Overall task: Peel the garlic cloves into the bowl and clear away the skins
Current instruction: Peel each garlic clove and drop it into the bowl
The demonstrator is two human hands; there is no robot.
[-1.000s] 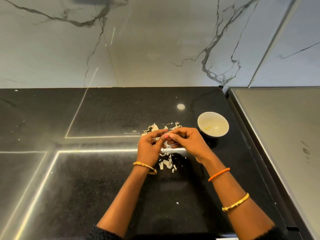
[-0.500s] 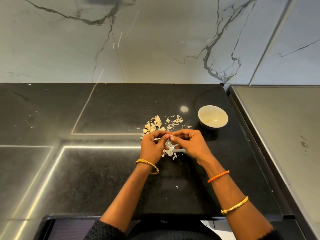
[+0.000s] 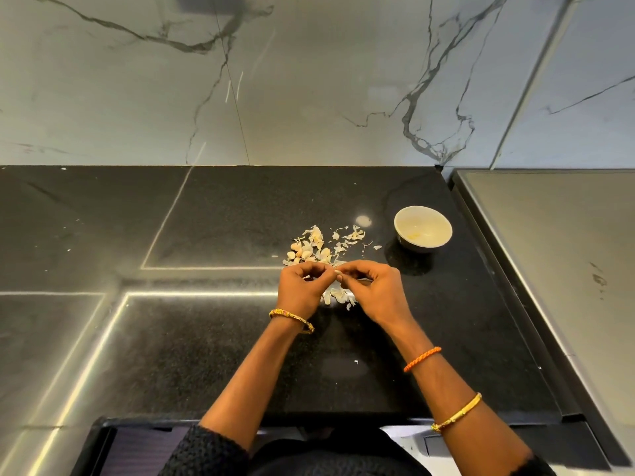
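the job looks only partly done from where i stand: the bowl (image 3: 422, 228) beyond and to the right of the hands shows something pale and yellowish at the bottom, peeled garlic i'd guess, though it's too small to be sure, and a handful of unpeeled cloves (image 3: 300, 253) sit in a little cluster just past the left hand. loose skins (image 3: 338, 242) are scattered over the black desk (image 3: 213, 338) beyond the hands, with more under and between them, so none of the clearing away has happened yet. the left hand (image 3: 299, 288) and right hand (image 3: 372, 290) are drawn together, fingertips meeting, all curled in around something small and pale between them. i take it for a clove being stripped, but the fingers hide most of it. both hands hover just above the desk, close over the skins.
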